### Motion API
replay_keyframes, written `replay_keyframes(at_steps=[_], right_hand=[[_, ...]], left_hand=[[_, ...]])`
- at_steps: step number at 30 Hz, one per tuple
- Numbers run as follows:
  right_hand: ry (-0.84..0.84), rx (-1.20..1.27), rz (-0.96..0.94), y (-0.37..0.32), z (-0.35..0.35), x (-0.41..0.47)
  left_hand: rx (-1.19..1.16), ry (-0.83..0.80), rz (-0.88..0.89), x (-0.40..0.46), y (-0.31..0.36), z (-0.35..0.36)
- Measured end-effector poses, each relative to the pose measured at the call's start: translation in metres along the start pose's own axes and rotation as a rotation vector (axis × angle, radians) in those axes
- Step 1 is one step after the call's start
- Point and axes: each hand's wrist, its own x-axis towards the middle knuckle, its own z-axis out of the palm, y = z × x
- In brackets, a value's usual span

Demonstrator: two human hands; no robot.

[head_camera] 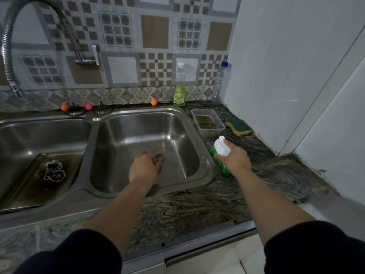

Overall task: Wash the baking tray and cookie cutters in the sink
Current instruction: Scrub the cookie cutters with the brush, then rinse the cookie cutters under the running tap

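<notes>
We see two bare forearms entering from bottom of view. Left hand [143, 167] and right hand [236, 158] bare: no gloves, rings or watch visible. Dark, near-black long sleeves on both arms, left sleeve [75, 254] and right sleeve [320, 246], pushed up toward elbows; plain fabric, no markings.

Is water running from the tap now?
Off: no stream falls from the curved metal hose tap, and the right steel basin looks dry.

The scene is viewed from head height, forward and steeply downward, close above the stainless-steel double-basin sink [199, 135] beyond the fingers.
</notes>
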Motion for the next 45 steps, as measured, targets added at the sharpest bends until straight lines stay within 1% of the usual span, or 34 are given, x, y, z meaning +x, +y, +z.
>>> replay_keyframes(at_steps=[2,5,8,9,13,17,20,22,24,26,29,32,35,40,45], right_hand=[[-0.02,-0.09,0.006,-0.002,-0.005,0.002],[-0.023,-0.257,-0.013,-0.015,-0.013,0.002],[0.057,-0.379,-0.141,-0.038,-0.007,-0.004],[0.059,-0.396,-0.197,-0.05,0.0,-0.007],[-0.058,-0.335,-0.44,-0.107,0.041,-0.037],[-0.246,-0.306,-0.668,-0.169,0.087,-0.079],[-0.365,-0.196,-0.735,-0.212,0.122,-0.104],[-0.364,-0.143,-0.768,-0.239,0.144,-0.114],[-0.364,-0.113,-0.784,-0.263,0.165,-0.121],[-0.38,-0.119,-0.78,-0.286,0.184,-0.125],[-0.392,-0.192,-0.756,-0.31,0.213,-0.126],[-0.345,-0.277,-0.718,-0.324,0.242,-0.124],[-0.275,-0.289,-0.686,-0.325,0.26,-0.122],[-0.283,-0.286,-0.683,-0.32,0.259,-0.121],[-0.295,-0.317,-0.677,-0.324,0.258,-0.122]], left_hand=[[0.026,-0.01,-0.025,0.001,0.001,0.001],[0.024,0.021,-0.074,0.005,0.003,0.0],[0.005,0.058,-0.097,0.003,0.002,-0.007],[0.017,0.069,-0.107,0.001,-0.001,-0.012],[0.066,0.086,-0.136,-0.009,-0.026,-0.039],[0.057,0.138,-0.211,-0.019,-0.074,-0.077],[0.093,0.18,-0.284,-0.02,-0.119,-0.105],[0.103,0.203,-0.321,-0.017,-0.15,-0.122],[0.131,0.192,-0.359,-0.013,-0.18,-0.136],[0.166,0.135,-0.395,-0.006,-0.211,-0.147],[0.174,0.04,-0.45,0.009,-0.255,-0.159],[0.138,-0.02,-0.479,0.03,-0.298,-0.162],[0.129,-0.072,-0.509,0.052,-0.331,-0.16],[0.163,-0.21,-0.527,0.077,-0.366,-0.146],[0.236,-0.302,-0.487,0.087,-0.368,-0.143]])
